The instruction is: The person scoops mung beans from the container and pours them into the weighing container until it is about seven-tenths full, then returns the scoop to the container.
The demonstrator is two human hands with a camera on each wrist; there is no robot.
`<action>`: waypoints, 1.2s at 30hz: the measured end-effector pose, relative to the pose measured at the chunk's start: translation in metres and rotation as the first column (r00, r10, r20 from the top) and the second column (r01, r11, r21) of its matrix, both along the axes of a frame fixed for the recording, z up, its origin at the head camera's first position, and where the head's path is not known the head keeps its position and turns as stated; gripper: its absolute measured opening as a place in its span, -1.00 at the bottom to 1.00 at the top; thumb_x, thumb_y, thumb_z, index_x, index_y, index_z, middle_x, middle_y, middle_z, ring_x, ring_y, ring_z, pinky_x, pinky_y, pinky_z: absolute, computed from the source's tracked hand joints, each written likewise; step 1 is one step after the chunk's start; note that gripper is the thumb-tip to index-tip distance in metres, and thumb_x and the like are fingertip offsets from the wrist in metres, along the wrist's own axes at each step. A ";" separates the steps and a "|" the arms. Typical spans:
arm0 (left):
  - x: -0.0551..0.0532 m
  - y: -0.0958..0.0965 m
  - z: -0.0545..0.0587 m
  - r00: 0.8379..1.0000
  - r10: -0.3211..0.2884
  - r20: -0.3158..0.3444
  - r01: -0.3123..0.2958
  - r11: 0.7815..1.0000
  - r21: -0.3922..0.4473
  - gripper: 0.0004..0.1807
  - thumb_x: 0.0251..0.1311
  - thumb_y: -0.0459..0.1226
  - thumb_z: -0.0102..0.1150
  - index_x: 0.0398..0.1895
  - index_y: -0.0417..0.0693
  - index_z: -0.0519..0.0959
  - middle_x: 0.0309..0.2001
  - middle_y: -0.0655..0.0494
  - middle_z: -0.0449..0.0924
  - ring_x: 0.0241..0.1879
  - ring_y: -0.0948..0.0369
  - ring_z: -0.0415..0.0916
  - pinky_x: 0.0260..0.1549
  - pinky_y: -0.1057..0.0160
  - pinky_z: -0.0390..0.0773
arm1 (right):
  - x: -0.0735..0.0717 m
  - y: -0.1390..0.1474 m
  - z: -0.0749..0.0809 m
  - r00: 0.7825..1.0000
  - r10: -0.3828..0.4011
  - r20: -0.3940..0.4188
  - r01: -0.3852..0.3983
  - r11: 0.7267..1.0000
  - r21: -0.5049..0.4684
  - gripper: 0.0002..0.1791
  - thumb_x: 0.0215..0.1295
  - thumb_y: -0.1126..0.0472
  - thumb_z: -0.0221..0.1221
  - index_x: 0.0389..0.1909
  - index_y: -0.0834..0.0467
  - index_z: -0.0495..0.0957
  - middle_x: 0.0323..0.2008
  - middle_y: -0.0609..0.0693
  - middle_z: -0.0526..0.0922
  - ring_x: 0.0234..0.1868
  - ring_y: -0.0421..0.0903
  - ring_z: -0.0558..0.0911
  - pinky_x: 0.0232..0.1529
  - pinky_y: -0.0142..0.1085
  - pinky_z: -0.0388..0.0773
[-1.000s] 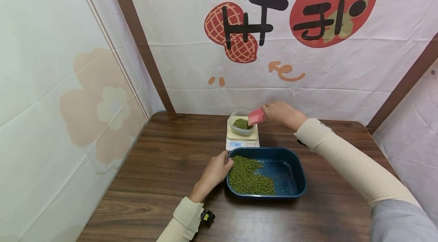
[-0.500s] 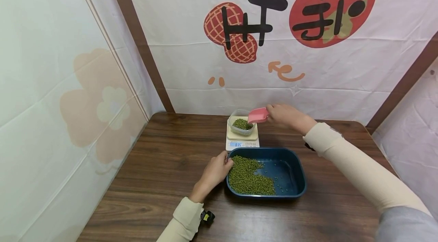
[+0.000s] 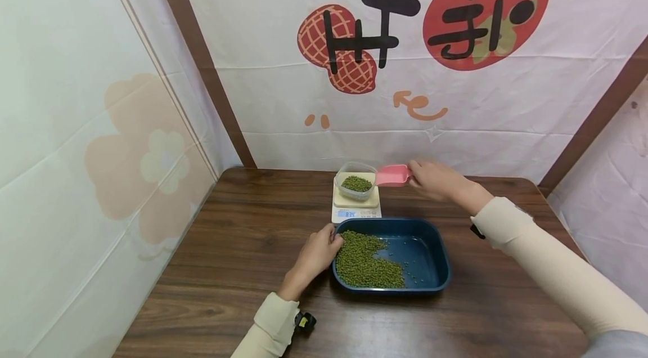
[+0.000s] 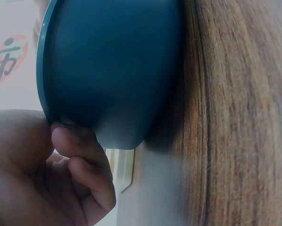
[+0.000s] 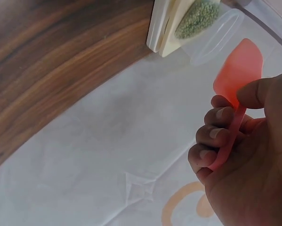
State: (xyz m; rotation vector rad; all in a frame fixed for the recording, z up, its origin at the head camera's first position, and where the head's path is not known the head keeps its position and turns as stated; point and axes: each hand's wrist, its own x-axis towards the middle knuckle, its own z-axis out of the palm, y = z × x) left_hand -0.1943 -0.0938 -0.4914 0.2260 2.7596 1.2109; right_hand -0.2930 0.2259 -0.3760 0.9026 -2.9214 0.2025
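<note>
In the head view my left hand (image 3: pixel 315 254) pinches the rim of a dark blue plastic tub (image 3: pixel 422 259) at its back left corner. Green mung beans (image 3: pixel 367 262) cover the tub's left part, with a few scattered on the right. My right hand (image 3: pixel 439 179) holds a pink scoop (image 3: pixel 392 174) by its handle, fingers curled round it in the right wrist view; no beans show in the scoop. The scoop's tip is beside a clear plastic container (image 3: pixel 356 196) holding a small heap of mung beans (image 3: pixel 356 183). That container sits on a white kitchen scale (image 3: pixel 355 214) with a lit display.
The brown wooden table (image 3: pixel 243 268) ends at the back against a printed cloth wall (image 3: pixel 283 99). Another cloth wall (image 3: pixel 61 189) runs along the left side. The scale stands directly behind the tub, close to the left hand.
My right hand has drawn the scoop to the right, off the container's rim, and levelled it. The left hand keeps its place on the tub. The head view has shifted slightly.
</note>
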 end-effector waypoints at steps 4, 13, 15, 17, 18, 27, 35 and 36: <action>-0.001 0.000 -0.001 1.000 0.001 0.001 -0.001 1.000 -0.004 -0.79 0.56 -0.20 -0.01 -0.32 -0.02 0.40 -0.60 0.18 0.34 -0.69 0.25 0.32 -0.65 0.29 0.31 | 0.013 0.008 -0.004 0.999 0.037 -0.016 -0.037 0.999 -0.015 -0.91 0.54 0.26 0.11 -0.21 0.18 0.43 -0.45 -0.03 0.45 -0.44 -0.07 0.43 -0.30 -0.13 0.43; -0.001 -0.002 -0.002 1.000 0.005 -0.001 -0.005 1.000 -0.003 -0.77 0.57 -0.21 -0.01 -0.34 -0.03 0.37 -0.60 0.16 0.34 -0.70 0.25 0.33 -0.66 0.28 0.32 | 0.041 0.016 -0.010 0.999 0.046 -0.002 -0.046 0.999 -0.026 -0.90 0.53 0.24 0.13 -0.23 0.13 0.42 -0.48 -0.10 0.41 -0.44 -0.15 0.38 -0.30 -0.19 0.39; -0.001 -0.002 -0.001 1.000 0.010 0.000 -0.010 1.000 -0.002 -0.76 0.57 -0.21 -0.01 -0.35 -0.03 0.37 -0.60 0.16 0.33 -0.69 0.25 0.31 -0.65 0.28 0.31 | 0.044 0.017 -0.012 0.999 0.041 0.014 -0.040 0.999 -0.022 -0.90 0.52 0.24 0.14 -0.23 0.12 0.42 -0.49 -0.09 0.40 -0.44 -0.15 0.37 -0.30 -0.20 0.38; -0.001 -0.003 -0.001 1.000 0.011 0.002 -0.011 1.000 0.001 -0.76 0.57 -0.21 -0.01 -0.35 -0.03 0.37 -0.60 0.16 0.33 -0.69 0.25 0.31 -0.66 0.29 0.31 | 0.048 0.017 -0.014 0.999 0.042 0.032 -0.041 0.999 -0.020 -0.91 0.51 0.24 0.14 -0.22 0.13 0.43 -0.49 -0.09 0.39 -0.44 -0.16 0.37 -0.31 -0.21 0.36; -0.001 -0.003 -0.001 1.000 0.011 0.002 -0.011 1.000 0.003 -0.76 0.57 -0.21 -0.01 -0.35 -0.03 0.37 -0.60 0.16 0.33 -0.70 0.25 0.31 -0.66 0.29 0.31 | 0.050 0.017 -0.015 0.998 0.041 0.042 -0.040 0.999 -0.016 -0.92 0.51 0.24 0.14 -0.21 0.13 0.44 -0.49 -0.09 0.39 -0.44 -0.16 0.37 -0.31 -0.22 0.36; -0.003 -0.001 -0.002 1.000 0.002 0.002 -0.002 1.000 0.004 -0.77 0.56 -0.20 0.00 -0.35 -0.02 0.38 -0.59 0.16 0.35 -0.68 0.25 0.33 -0.65 0.29 0.33 | 0.071 0.021 -0.024 0.997 0.041 0.068 -0.042 0.999 0.013 -0.91 0.46 0.24 0.21 -0.17 0.12 0.48 -0.47 -0.12 0.41 -0.44 -0.19 0.38 -0.34 -0.25 0.35; -0.003 0.001 -0.002 1.000 0.001 0.007 -0.001 1.000 0.003 -0.77 0.57 -0.21 0.00 -0.34 -0.03 0.38 -0.58 0.15 0.36 -0.69 0.24 0.34 -0.65 0.27 0.34 | 0.088 0.028 -0.031 0.997 0.042 0.068 -0.043 0.999 0.025 -0.86 0.44 0.23 0.28 -0.12 0.12 0.50 -0.45 -0.15 0.47 -0.44 -0.23 0.39 -0.37 -0.33 0.39; -0.003 0.002 -0.001 1.000 0.000 0.007 0.000 1.000 0.002 -0.77 0.57 -0.20 0.00 -0.34 -0.03 0.38 -0.59 0.15 0.36 -0.69 0.24 0.34 -0.65 0.27 0.34 | 0.090 0.029 -0.033 0.997 0.041 0.068 -0.043 0.999 0.023 -0.85 0.43 0.23 0.29 -0.12 0.11 0.50 -0.45 -0.15 0.47 -0.44 -0.24 0.39 -0.37 -0.33 0.40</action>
